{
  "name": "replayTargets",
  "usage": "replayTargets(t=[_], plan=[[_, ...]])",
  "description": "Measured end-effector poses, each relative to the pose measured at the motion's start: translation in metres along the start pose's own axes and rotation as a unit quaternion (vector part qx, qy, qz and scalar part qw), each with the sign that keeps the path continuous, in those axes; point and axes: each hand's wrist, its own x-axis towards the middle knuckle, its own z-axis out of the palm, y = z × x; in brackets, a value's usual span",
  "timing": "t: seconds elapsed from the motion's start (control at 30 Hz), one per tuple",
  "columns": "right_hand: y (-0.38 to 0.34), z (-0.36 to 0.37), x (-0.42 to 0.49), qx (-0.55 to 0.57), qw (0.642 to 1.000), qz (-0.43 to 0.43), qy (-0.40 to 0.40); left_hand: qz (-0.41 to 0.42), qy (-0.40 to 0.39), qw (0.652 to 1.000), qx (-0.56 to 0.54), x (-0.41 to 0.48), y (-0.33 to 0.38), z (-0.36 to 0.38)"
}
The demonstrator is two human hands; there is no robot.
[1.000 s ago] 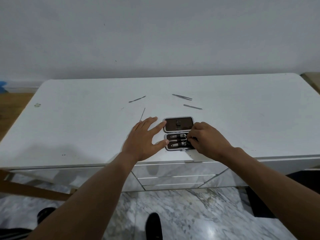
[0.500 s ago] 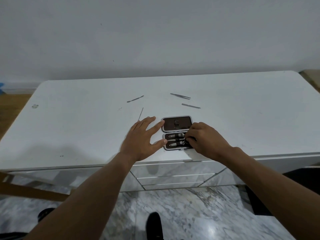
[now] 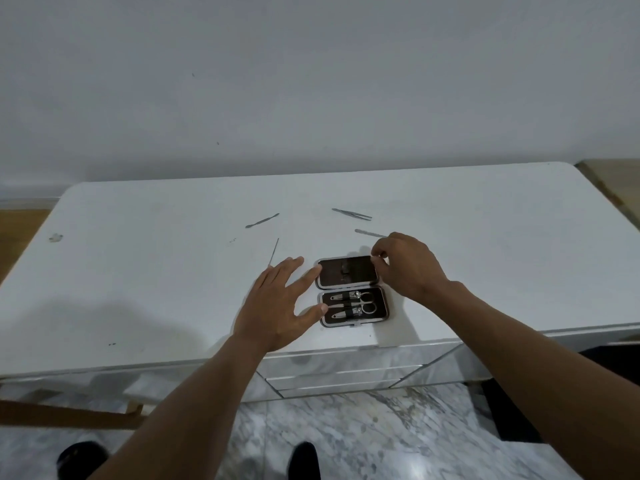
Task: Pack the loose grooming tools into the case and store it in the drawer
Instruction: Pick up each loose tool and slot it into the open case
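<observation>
Lying open, brown case (image 3: 351, 292) holds scissors, clippers; left hand (image 3: 277, 304) splayed, right hand (image 3: 408, 268) pinching lid.

Place: a home room, likely a bedroom.
Evidence: white dresser top (image 3: 138, 271) under the fingers, mirrored drawer fronts (image 3: 346, 372) below them, marble floor (image 3: 363, 434), plain wall (image 3: 311, 81) beyond.

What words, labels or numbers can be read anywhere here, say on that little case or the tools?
None can be read.
Open case: dark lining, no lettering visible.
Clippers and scissors inside it: any stamp is too small to tell.
Loose tools on the white table: bare metal, no marks visible.
</observation>
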Motion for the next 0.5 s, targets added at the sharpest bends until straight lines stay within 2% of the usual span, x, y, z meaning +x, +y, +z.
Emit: replayTargets(t=[0.3,0.5], plan=[[-0.006,0.004,0.085,-0.036,0.995,0.068,-0.069,-0.012,-0.01,1.0,0.003,0.001,0.002,-0.004],[-0.007,0.009,0.104,-0.01,0.989,0.108,-0.098,-0.012,-0.022,1.0,0.003,0.001,0.005,-0.006]])
